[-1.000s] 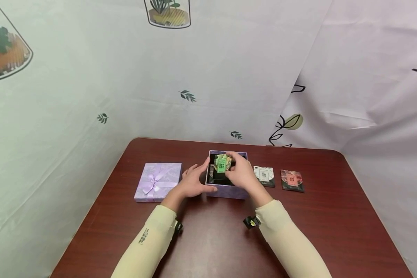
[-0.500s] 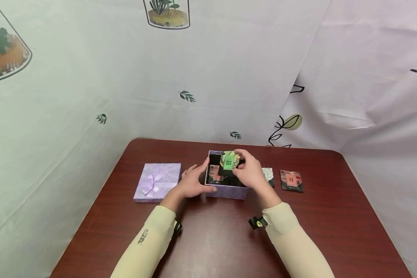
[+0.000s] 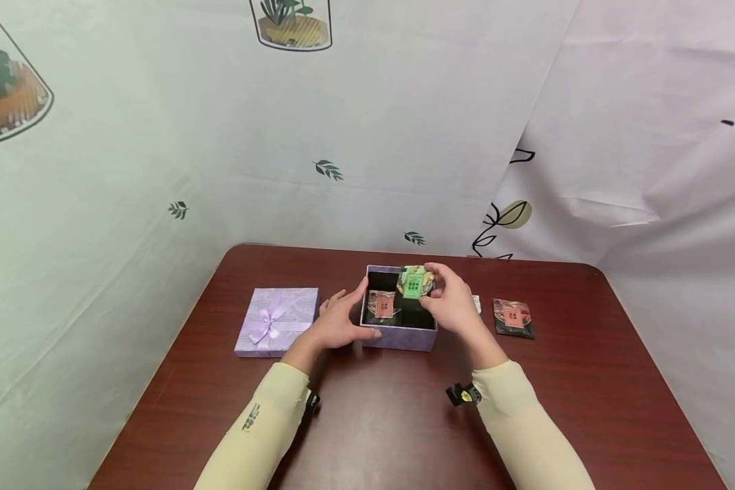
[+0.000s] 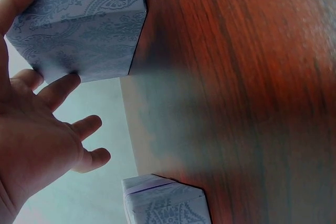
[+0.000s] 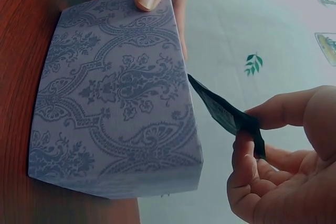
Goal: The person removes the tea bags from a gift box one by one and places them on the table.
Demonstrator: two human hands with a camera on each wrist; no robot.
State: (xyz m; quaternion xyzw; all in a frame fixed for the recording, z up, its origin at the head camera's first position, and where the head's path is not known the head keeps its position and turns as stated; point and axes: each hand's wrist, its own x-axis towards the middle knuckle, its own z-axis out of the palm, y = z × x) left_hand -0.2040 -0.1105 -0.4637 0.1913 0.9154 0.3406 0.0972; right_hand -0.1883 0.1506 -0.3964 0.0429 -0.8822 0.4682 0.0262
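An uncovered purple patterned box (image 3: 398,338) stands at the table's middle, with a dark interior. My left hand (image 3: 337,320) rests at its left front corner, thumb touching the front and straight, spread fingers along the left side. My right hand (image 3: 456,299) pinches a flat green-and-black food packet (image 3: 414,282) by its right edge, between thumb and fingers, over the right half of the box. In the right wrist view the packet (image 5: 223,114) is seen nearly edge-on, tilted, above the box rim. Inside the box, at left, lies a packet with a red label (image 3: 382,306).
The purple box lid (image 3: 277,320) with a ribbon bow lies to the left. Right of the box, a white-and-dark packet (image 3: 476,304) is mostly hidden behind my right hand. Farther right lies another red-labelled packet (image 3: 513,318). A pale curtain hangs behind the brown table (image 3: 380,415).
My right hand has moved rightward with the green packet, from the left half of the box to the right half, uncovering the red-labelled packet inside. My left hand stays in place.
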